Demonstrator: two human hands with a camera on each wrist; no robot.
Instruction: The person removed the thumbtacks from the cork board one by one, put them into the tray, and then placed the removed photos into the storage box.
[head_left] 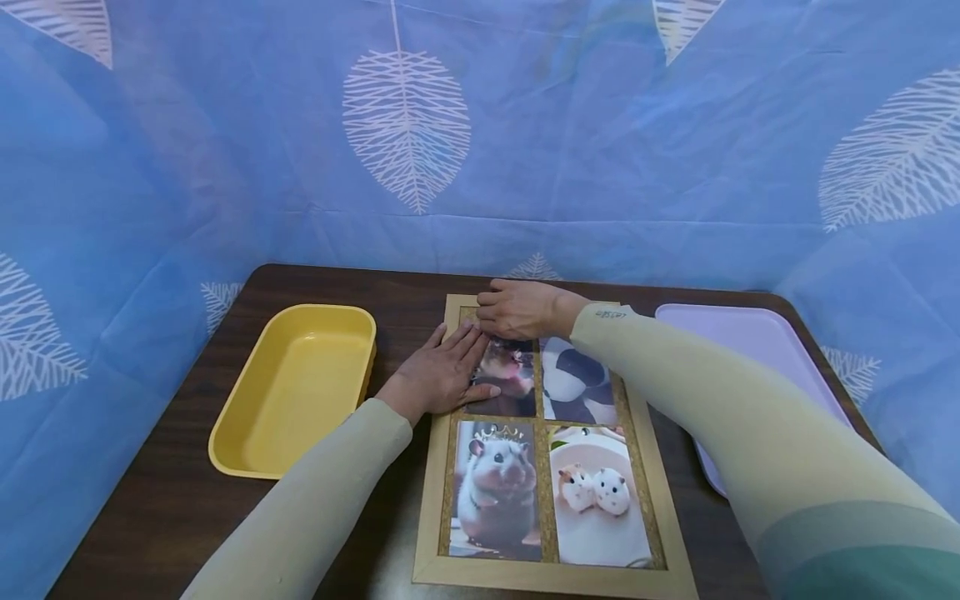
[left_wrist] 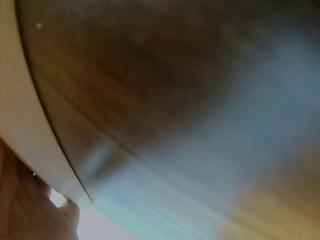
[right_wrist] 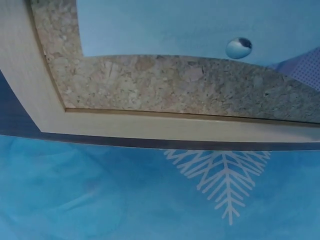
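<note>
Only the right wrist view shows the cork board's (right_wrist: 165, 85) pushpin (right_wrist: 239, 47).

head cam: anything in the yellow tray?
No, the yellow tray shows only its bare inside, left of the photo frame.

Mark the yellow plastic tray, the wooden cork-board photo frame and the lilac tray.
yellow plastic tray (head_left: 296, 392), head view, bare middle of its floor.
wooden cork-board photo frame (head_left: 552, 576), head view, near wooden rail.
lilac tray (head_left: 757, 346), head view, bare surface beyond the right sleeve.
</note>
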